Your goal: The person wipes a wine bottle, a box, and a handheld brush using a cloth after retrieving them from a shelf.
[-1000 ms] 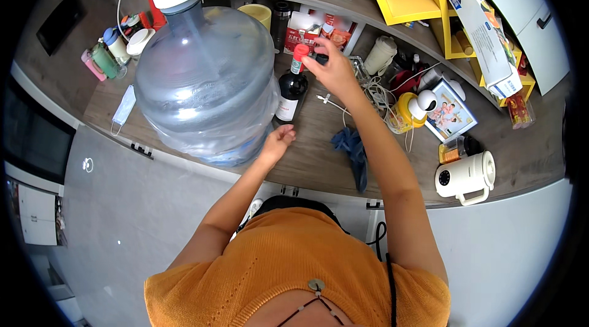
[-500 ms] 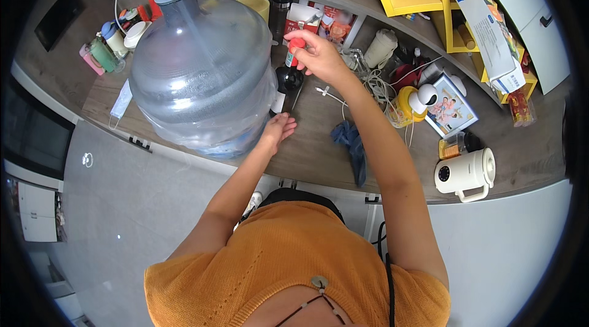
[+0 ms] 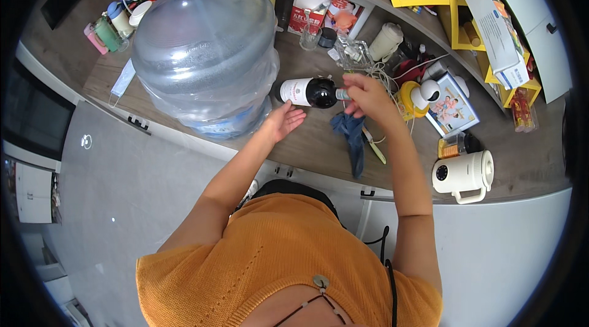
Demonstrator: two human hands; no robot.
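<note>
A dark wine bottle (image 3: 297, 92) with a white label lies tilted sideways over the wooden counter, its neck toward the right. My right hand (image 3: 366, 97) is closed round the neck, hiding the red cap. Just below the bottle's base end, my left hand (image 3: 284, 121) is palm up with fingers stretched out. Its fingertips come near the label, and I cannot tell whether they touch it. A blue cloth (image 3: 351, 140) lies on the counter below my right hand, and a knife with a pale green handle (image 3: 375, 148) rests beside it.
A large clear water jug (image 3: 205, 51) stands close to the left of the bottle. Behind are a drinking glass (image 3: 310, 37), a red and white box (image 3: 307, 11) and tangled white cables (image 3: 388, 78). On the right stand a photo frame (image 3: 453, 106) and a cream kettle (image 3: 463, 175).
The bottle went from upright beside the jug to tilted sideways, its neck swung right and nearer with my right hand. My left hand shifted slightly right and opened. The knife came into sight.
</note>
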